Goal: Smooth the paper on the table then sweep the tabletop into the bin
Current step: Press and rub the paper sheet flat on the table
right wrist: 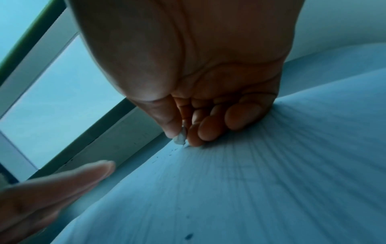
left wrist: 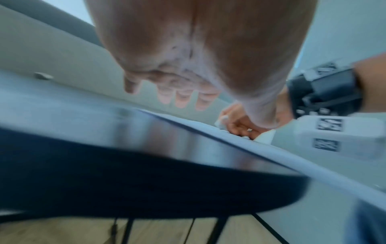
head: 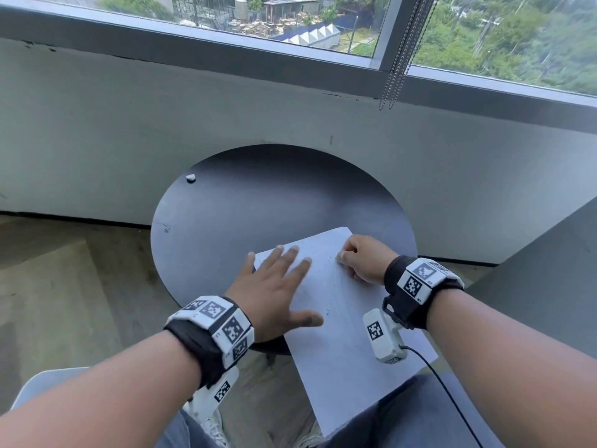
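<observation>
Filling the middle of the head view, the round dark table (head: 258, 195) stands against a grey wall (head: 129, 124) under a window (head: 290, 21), with bead chains (head: 399, 59) hanging down from the window frame. On it lies the paper (head: 342, 318), a large pale sheet set at a slant; its far corner sits just beyond the right fingertips, and its near part runs off the table edge toward the person's lap. The sheet looks mostly flat, faintly ruled with fine lines in the right wrist view, and dotted with small dark specks (right wrist: 189, 236) beside and below the right fingers.

The left hand (head: 274, 292) has its fingers straight and spread, thumb out to the side, over the paper's left edge. From the head view the palm seems to lie on the sheet, while the left wrist view shows the fingers (left wrist: 181, 99) lifted above it, so contact cannot be told for sure.

The right hand (head: 361, 260) is curled, knuckles up, its little-finger side resting on the paper. Its thumb and forefinger pinch a small white bit (right wrist: 181, 137) right at the sheet's surface.

Well beyond the left fingertips, near the table's far left rim, sits a white scrap (head: 191, 178).
</observation>
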Available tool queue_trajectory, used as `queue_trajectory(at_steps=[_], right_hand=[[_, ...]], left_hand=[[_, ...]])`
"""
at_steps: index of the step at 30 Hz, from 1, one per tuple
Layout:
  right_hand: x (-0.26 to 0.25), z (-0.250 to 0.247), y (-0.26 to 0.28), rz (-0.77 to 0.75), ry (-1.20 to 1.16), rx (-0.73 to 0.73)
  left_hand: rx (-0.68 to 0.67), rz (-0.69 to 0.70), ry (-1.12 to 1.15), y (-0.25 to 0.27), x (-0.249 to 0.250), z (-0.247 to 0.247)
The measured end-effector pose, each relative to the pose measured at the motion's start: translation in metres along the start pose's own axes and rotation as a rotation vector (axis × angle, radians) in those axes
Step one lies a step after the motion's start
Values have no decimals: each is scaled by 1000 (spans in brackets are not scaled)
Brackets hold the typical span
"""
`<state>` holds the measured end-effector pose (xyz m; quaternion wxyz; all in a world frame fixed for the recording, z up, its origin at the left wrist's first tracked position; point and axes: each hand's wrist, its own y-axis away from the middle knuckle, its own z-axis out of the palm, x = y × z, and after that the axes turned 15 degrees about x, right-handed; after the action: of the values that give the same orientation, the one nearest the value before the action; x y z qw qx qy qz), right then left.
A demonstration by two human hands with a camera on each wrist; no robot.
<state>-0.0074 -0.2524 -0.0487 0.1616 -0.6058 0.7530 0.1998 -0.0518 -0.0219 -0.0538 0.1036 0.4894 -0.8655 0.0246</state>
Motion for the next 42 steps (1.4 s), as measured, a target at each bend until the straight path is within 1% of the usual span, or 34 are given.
queue_trajectory(at_steps=[2,7,11,13,15,18,20,23,25,29,33,35,39,42], right_hand=[[-5,-1,0,-46,61,5],[-30,-6,0,-265,276,33],[-39,0,-2,-365,456,25],[-40,3,2,-427,498,36],[-40,6,12,-520,515,37],[-36,8,32,-643,525,-10],[-32,6,38,-651,542,-5],[-29,0,32,-564,509,90],[-30,-2,27,-533,477,123],[-38,8,16,-541,525,73],[-42,18,9,-544,522,91],[-42,18,17,-598,498,51],[-37,15,53,-741,462,-97],[-35,13,68,-748,484,-184]], left_hand=[[-14,52,1,-1,9,5],[-56,18,-20,-14,-7,5],[-80,24,-36,-25,-18,-3],[-89,19,-38,-28,-20,-3],[-81,17,-50,-28,-20,1],[-71,18,-66,-26,-16,4],[-65,15,-58,-26,-15,3],[-99,-2,-54,-25,-16,0],[-125,-6,-85,-28,-14,-3],[-155,-22,-135,-37,-9,-6],[-162,-39,-135,-43,-13,-6],[-168,-38,-125,-43,-16,-6],[-195,-43,-106,-44,-16,-6],[-211,-45,-124,-45,-13,-6]])
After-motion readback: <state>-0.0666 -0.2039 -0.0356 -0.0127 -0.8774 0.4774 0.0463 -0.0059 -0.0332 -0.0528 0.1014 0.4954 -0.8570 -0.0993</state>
